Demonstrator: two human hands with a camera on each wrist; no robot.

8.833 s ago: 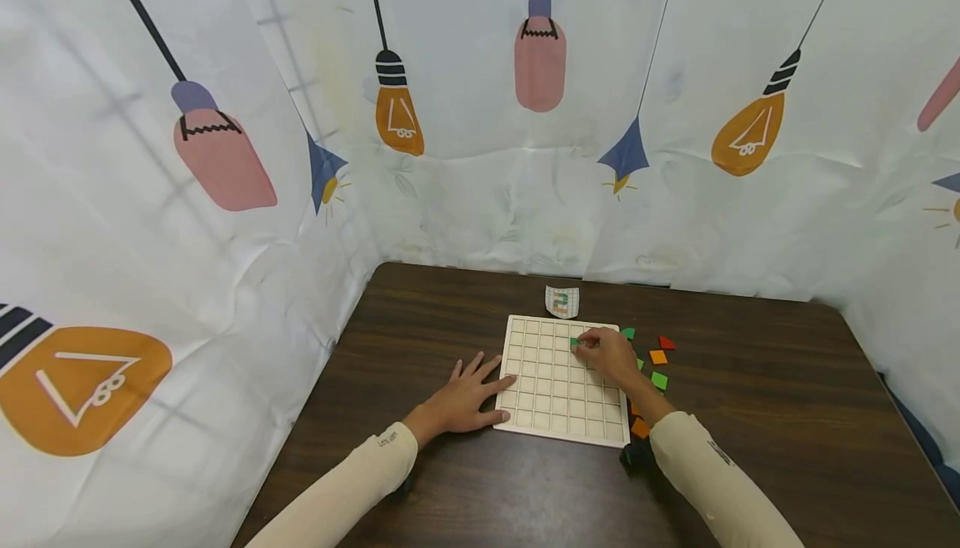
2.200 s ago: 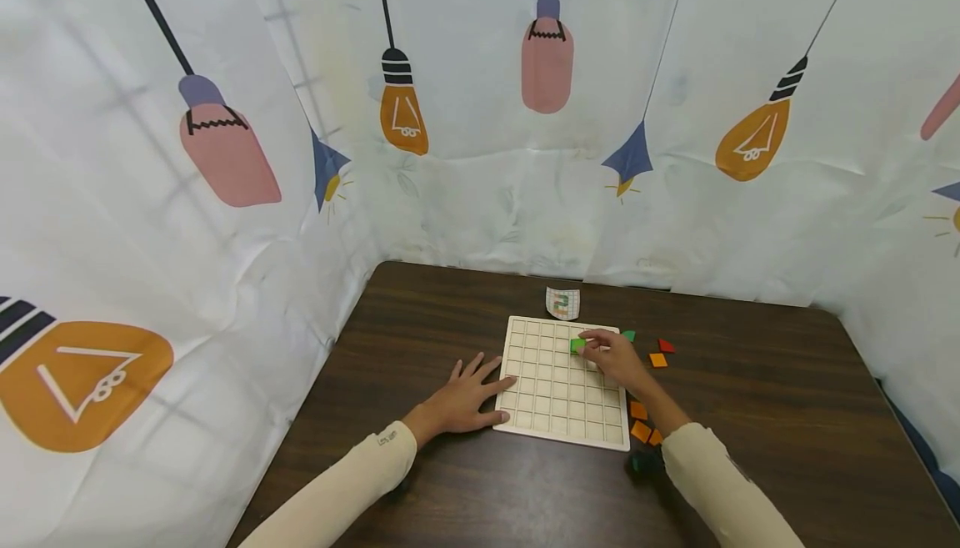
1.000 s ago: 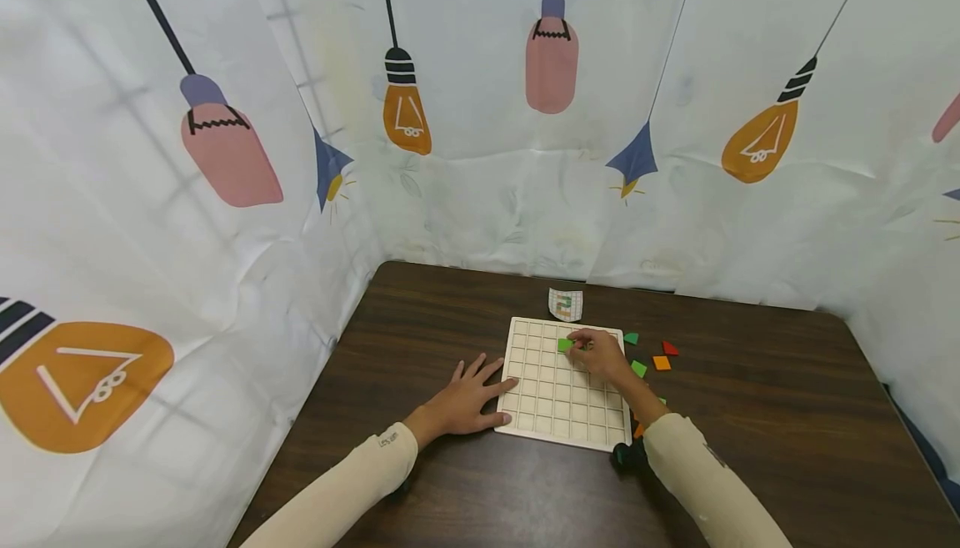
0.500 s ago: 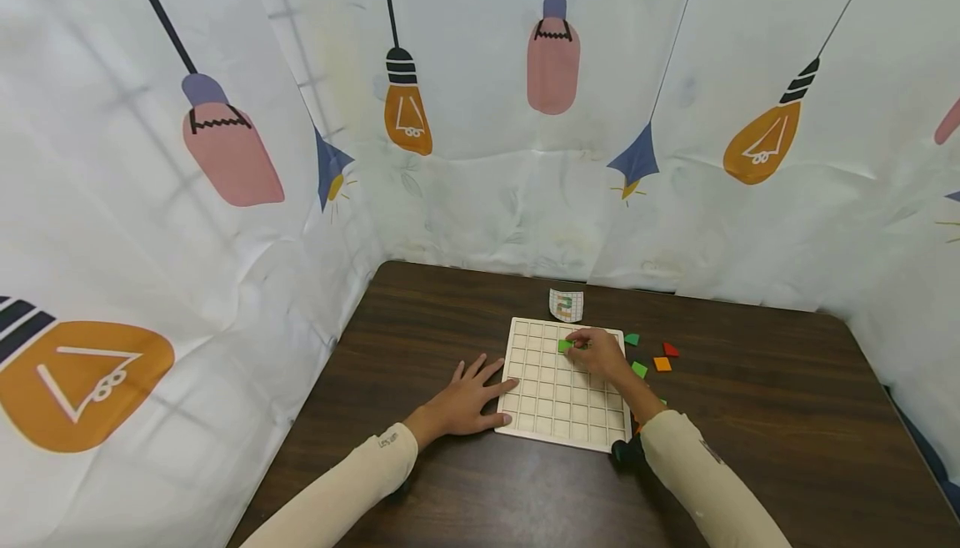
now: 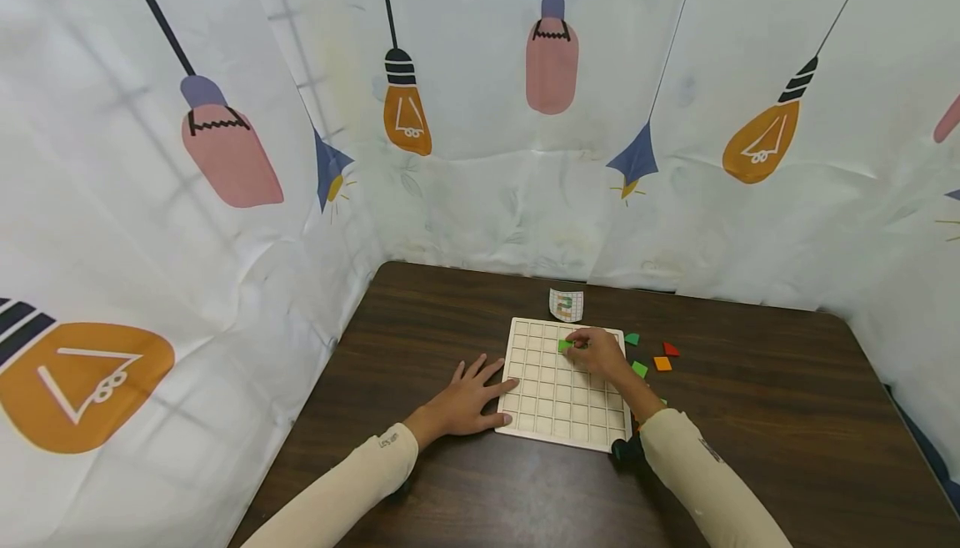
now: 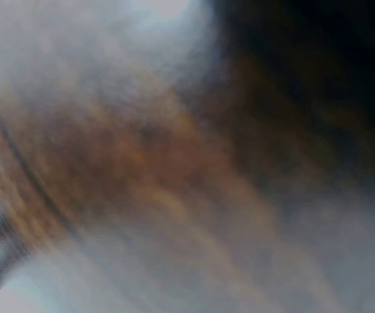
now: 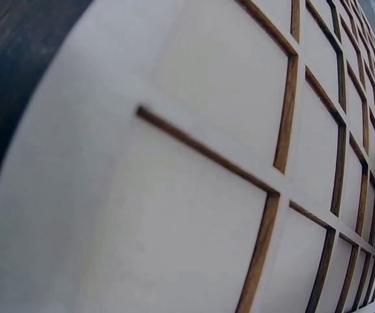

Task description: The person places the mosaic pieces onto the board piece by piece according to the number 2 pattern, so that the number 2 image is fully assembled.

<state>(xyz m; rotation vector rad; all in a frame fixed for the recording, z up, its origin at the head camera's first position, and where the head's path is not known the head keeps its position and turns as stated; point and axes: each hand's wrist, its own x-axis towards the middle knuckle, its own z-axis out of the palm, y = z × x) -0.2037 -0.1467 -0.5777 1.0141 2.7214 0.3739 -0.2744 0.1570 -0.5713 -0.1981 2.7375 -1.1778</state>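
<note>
Head view: spread left hand (image 5: pixel 467 403) touches one board (image 5: pixel 558 409), right hand (image 5: pixel 602 356) pinches one green tile (image 5: pixel 563 346).

Board (image 5: pixel 558 402) — cream, gridded; tabletop (image 5: pixel 757 373) — dark brown, wood-grained.

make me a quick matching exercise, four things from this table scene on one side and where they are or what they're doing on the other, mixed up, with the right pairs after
Column one
1. left hand
2. loose red piece
3. paper card
4. right hand

Column two
A. pinching a green piece over the board
B. on the table, just beyond the board's far edge
C. fingers spread, touching the board's left edge
D. on the table, off the board's right side

Right pairs: 1-C, 2-D, 3-B, 4-A
</note>
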